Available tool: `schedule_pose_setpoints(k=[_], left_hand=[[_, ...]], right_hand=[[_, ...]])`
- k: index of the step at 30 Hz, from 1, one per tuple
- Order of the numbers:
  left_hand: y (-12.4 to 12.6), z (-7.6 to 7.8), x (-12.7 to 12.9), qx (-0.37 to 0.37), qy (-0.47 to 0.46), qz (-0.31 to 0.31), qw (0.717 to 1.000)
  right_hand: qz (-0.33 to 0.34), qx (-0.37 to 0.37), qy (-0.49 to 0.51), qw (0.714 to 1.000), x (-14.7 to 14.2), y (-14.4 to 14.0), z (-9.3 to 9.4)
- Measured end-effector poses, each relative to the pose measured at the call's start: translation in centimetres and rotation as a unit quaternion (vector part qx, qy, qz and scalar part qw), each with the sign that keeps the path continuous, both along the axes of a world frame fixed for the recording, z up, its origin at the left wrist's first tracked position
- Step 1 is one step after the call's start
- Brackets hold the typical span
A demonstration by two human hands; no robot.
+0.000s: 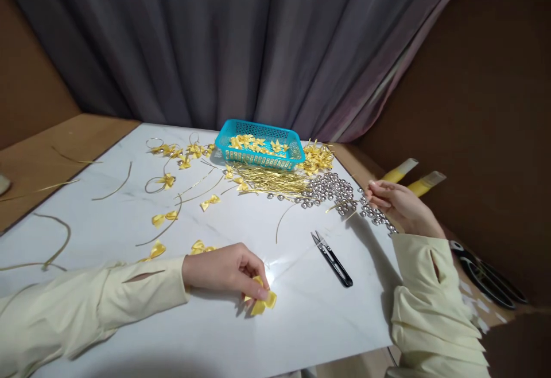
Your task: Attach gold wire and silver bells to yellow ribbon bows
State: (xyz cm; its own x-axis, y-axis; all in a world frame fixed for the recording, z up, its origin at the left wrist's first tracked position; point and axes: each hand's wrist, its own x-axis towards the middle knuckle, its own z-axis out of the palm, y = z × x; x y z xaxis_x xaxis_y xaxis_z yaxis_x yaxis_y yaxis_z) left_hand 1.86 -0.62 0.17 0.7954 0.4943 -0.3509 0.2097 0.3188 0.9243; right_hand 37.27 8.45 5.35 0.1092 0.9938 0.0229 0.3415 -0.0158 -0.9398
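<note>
Head view: your left hand (pixel 224 269) pinches a yellow ribbon bow (pixel 260 300) at lower centre; your right hand (pixel 398 203) fingers grasp silver beads (pixel 333 190) at right.

Bare table (pixel 301 320) between hands; snips (pixel 332 258), beads (pixel 331 190) crowd the right.

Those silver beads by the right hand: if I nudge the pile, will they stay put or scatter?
The silver beads look round and glossy, so they would probably roll on the smooth white tabletop. They lie loose in a heap near the table's right edge, so some might drop off. The right hand touching them suggests they are light.
</note>
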Motion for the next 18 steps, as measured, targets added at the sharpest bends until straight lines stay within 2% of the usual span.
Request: schedule_pose_setpoints(k=[4,7,9,13,18], left_hand=[[0.0,-0.1,0.0,0.001,-0.005,-0.007,1.000],[0.0,-0.2,0.0,-0.008,-0.007,-0.002,1.000],[0.0,-0.3,0.1,-0.015,-0.009,-0.002,1.000],[0.1,-0.4,0.2,-0.021,-0.021,-0.009,1.000],[0.2,-0.3,0.1,-0.018,-0.019,-0.014,1.000]], right_hand=[[0.115,-0.063,-0.049,0.990,-3.9,0.2,0.2],[0.213,-0.105,-0.101,0.966,-8.0,0.8,-0.2],[0.250,-0.115,-0.135,0.952,-10.3,1.5,-0.4],[0.271,-0.115,-0.203,0.934,-12.7,2.9,-0.6],[0.268,-0.076,-0.273,0.921,-13.2,3.6,-0.5]])
